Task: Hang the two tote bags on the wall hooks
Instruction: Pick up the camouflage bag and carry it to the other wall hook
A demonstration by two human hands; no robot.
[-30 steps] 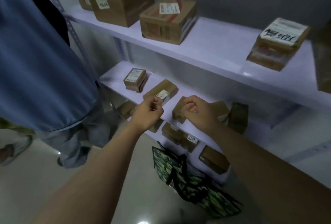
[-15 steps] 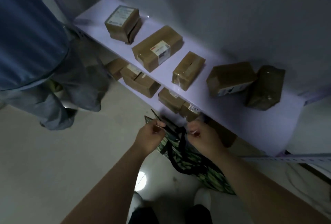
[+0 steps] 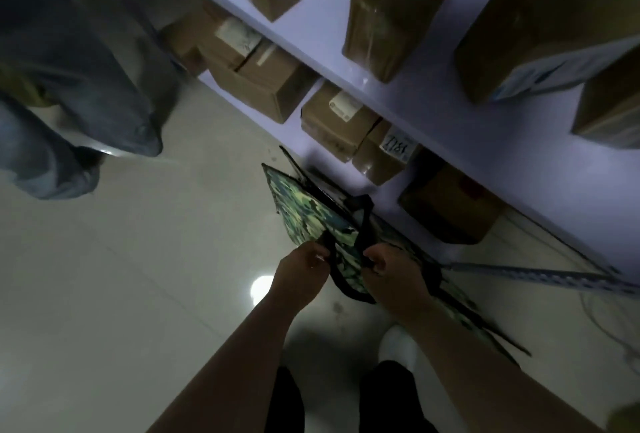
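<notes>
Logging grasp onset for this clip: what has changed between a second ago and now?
Both hands came down from shelf height to the camouflage tote bag on the floor. The left hand and right hand now each grip one of its black handles, where before they held nothing of it. The view tilted downward with them. The cardboard boxes on the shelves and the bystander's legs have not shifted.
</notes>
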